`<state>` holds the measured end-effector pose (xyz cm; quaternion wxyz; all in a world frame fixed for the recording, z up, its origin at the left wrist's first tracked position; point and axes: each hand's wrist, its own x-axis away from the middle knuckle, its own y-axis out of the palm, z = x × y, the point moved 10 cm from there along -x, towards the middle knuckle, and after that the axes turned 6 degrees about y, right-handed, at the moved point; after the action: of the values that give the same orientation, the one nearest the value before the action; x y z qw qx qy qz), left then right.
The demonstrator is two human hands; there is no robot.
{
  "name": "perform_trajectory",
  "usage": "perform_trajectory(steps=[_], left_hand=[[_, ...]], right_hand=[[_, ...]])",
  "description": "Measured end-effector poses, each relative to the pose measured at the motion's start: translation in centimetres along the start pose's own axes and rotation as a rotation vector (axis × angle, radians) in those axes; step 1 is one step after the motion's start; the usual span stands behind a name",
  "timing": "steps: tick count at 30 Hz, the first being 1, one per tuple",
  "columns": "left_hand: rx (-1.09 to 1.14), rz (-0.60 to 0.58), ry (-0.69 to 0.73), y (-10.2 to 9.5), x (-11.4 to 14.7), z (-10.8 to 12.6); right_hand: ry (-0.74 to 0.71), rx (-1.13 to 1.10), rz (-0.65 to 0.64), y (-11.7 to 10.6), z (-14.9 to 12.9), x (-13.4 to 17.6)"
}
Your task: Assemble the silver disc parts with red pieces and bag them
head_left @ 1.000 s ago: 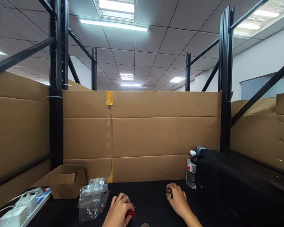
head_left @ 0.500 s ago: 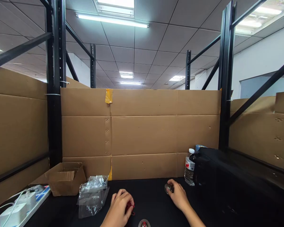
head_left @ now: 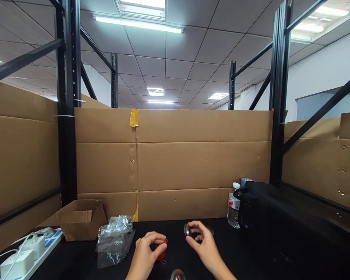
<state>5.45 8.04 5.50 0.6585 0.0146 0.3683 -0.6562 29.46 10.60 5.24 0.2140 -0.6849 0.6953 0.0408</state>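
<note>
My left hand (head_left: 148,251) pinches a bundle of thin red cord (head_left: 162,254), which hangs in loops below the fingertips. Between the thumb and fingers of my right hand (head_left: 203,245) is a small clear round shell (head_left: 187,230), tilted on edge; it may be half of a clear ball. Partly hidden behind that hand, another clear round piece (head_left: 211,231) rests on the black tabletop (head_left: 175,233). At the bottom edge lies a clear round case (head_left: 178,275) with something red inside, cut off by the frame.
On the left stand an open cardboard box (head_left: 82,227), clear plastic bags (head_left: 115,241) and a power strip (head_left: 43,252) with white plugs. A water bottle (head_left: 233,208) and a black bag (head_left: 280,229) are at the right. Cardboard panels (head_left: 175,167) wall the back.
My right hand has moved left, toward my left hand, lifting the clear shell. My left hand has turned a little, and more of the red cord shows.
</note>
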Motion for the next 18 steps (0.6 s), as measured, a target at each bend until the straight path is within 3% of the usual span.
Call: perform_trajectory(steps=[5, 13, 18], left_hand=[[0.002, -0.055, 0.009, 1.4, 0.3, 1.2], [-0.124, -0.055, 0.109, 1.5, 0.6, 3.4], [-0.172, -0.041, 0.098, 1.4, 0.6, 3.4]], right_hand=[[-0.059, -0.139, -0.166, 4.2, -2.7, 2.3], [-0.050, -0.140, -0.220, 5.1, -3.2, 3.3], [-0.058, -0.148, -0.242, 5.5, -3.6, 3.6]])
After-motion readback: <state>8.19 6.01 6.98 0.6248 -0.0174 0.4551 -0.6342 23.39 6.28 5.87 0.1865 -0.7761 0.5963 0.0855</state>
